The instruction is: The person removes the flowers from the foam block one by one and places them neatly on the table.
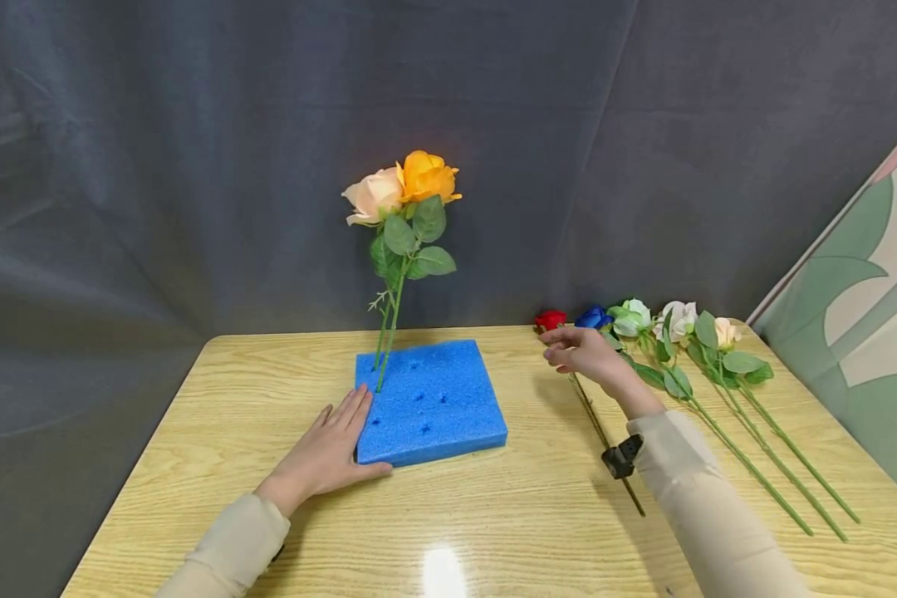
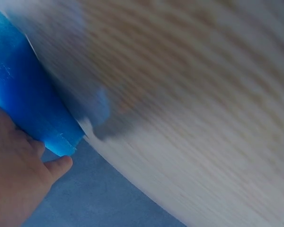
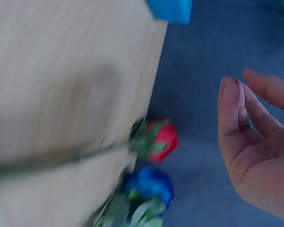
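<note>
My left hand [image 1: 329, 453] rests at the left side of a blue foam block [image 1: 456, 390], fingers straight on its top edge and thumb along its front corner. A peach rose [image 1: 374, 197] and an orange rose [image 1: 428, 176] stand upright with their stems in the block's far left part. Several small holes mark the foam. My right hand [image 1: 586, 355] hovers over the stem of a red rose [image 1: 550, 321] lying on the table, its fingers loosely bent and holding nothing. In the right wrist view, the red bloom [image 3: 164, 141] lies apart from the fingertips [image 3: 230, 90].
Right of the red rose lie a blue rose [image 1: 594, 318], a pale green-white rose [image 1: 632, 317], a white rose [image 1: 676, 320] and another peach rose [image 1: 727, 334], stems toward the front. A dark curtain [image 1: 269, 166] hangs behind the wooden table [image 1: 448, 515].
</note>
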